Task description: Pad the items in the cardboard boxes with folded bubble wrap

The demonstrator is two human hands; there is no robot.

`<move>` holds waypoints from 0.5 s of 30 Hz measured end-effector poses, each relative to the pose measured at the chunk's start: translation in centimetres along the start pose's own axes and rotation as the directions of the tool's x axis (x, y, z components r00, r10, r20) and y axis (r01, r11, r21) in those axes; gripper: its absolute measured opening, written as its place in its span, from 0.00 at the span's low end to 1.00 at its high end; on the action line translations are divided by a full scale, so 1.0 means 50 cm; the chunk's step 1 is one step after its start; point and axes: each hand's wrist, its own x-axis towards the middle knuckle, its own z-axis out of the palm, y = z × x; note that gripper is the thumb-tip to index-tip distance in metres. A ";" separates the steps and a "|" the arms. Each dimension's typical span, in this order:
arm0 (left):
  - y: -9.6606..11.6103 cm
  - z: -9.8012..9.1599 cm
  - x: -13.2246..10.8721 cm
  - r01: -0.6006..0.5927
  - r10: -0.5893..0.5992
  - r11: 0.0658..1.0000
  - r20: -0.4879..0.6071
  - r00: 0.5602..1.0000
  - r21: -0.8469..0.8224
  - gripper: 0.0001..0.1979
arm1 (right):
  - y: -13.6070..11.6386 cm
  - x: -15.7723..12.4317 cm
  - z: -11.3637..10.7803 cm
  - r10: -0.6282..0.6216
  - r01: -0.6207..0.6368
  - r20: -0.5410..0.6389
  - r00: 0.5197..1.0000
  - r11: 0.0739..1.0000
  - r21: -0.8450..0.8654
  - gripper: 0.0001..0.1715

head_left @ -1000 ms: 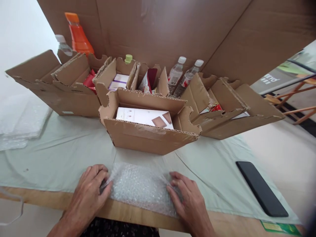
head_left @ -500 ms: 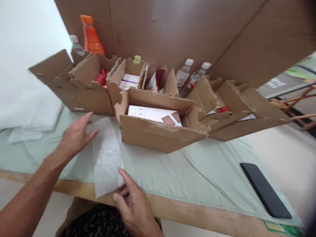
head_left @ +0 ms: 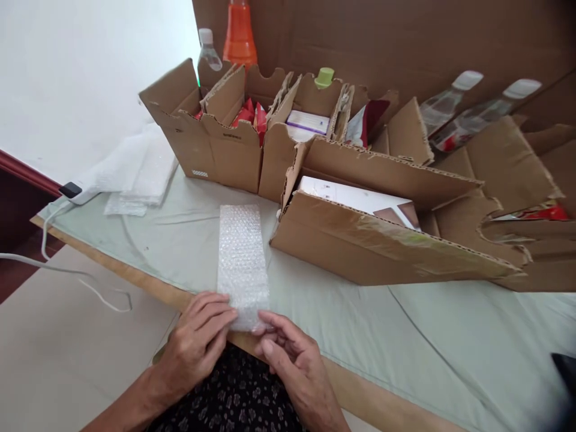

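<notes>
Left hand: the left hand (head_left: pixel 198 342) rests at the near edge of the surface (head_left: pixel 351 318), fingers curled together, their tips pinching the near left corner of the bubble wrap strip (head_left: pixel 242 264).
Right hand: the right hand (head_left: pixel 292 360) sits just beside the left one, fingers bent, thumb and forefinger nipping the strip's near right corner.
Bubble wrap strip: lies flat and lengthwise, running straight away from both hands toward the boxes; its near end overhangs the surface edge slightly, which appears to be why both hands can get under it.
Cloth: a pale green cloth covers the surface under the strip, wrinkled beyond the right hand.
Front box: an open cardboard box (head_left: pixel 373 240) stands ahead and to the right of the hands, apart from the strip; a white carton (head_left: pixel 351 197) lies flat inside it.
Rear boxes: a row of open cardboard compartments (head_left: pixel 225 138) stands past the strip's far end, holding red packets and a purple-and-white carton.
Bottles: an orange bottle (head_left: pixel 239 33) and clear bottles (head_left: pixel 450 114) stand or lean behind the rear boxes.
Far left of hands: a folded stack of white wrapping sheets (head_left: pixel 139 171); a white cable trails off the surface edge.
</notes>
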 end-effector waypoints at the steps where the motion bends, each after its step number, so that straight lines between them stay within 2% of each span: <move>1: -0.002 0.003 0.009 0.033 -0.034 0.999 -0.033 0.999 -0.032 0.22 | -0.001 -0.003 -0.005 -0.044 0.042 -0.043 0.998 0.997 -0.058 0.24; 3: -0.006 0.004 0.026 0.119 -0.124 0.989 -0.054 0.991 -0.085 0.18 | -0.004 -0.002 -0.014 -0.212 0.168 -0.139 0.967 0.948 -0.271 0.26; 4: -0.007 0.003 0.032 0.169 -0.175 0.981 -0.051 0.983 -0.100 0.17 | -0.005 0.005 -0.018 -0.314 0.233 -0.154 0.937 0.888 -0.396 0.29; 6: -0.010 0.002 0.037 0.255 -0.261 0.960 -0.036 0.965 -0.113 0.17 | -0.007 0.032 -0.019 -0.457 0.320 -0.103 0.883 0.749 -0.581 0.34; 8: -0.013 0.005 0.036 0.278 -0.283 0.956 -0.050 0.958 -0.090 0.18 | -0.008 0.072 -0.013 -0.489 0.343 -0.031 0.872 0.654 -0.675 0.33; 11: -0.019 0.016 0.033 0.221 -0.213 0.974 -0.129 0.968 0.046 0.18 | -0.004 0.124 0.004 -0.496 0.304 -0.007 0.868 0.543 -0.783 0.27; 13: -0.022 0.023 0.033 0.197 -0.176 0.972 -0.158 0.972 0.132 0.17 | 0.000 0.135 0.012 -0.546 0.297 -0.011 0.838 0.471 -0.831 0.25; 15: -0.026 0.027 0.035 0.204 -0.180 0.965 -0.151 0.972 0.163 0.18 | 0.001 0.124 0.012 -0.624 0.307 -0.017 0.781 0.408 -0.860 0.24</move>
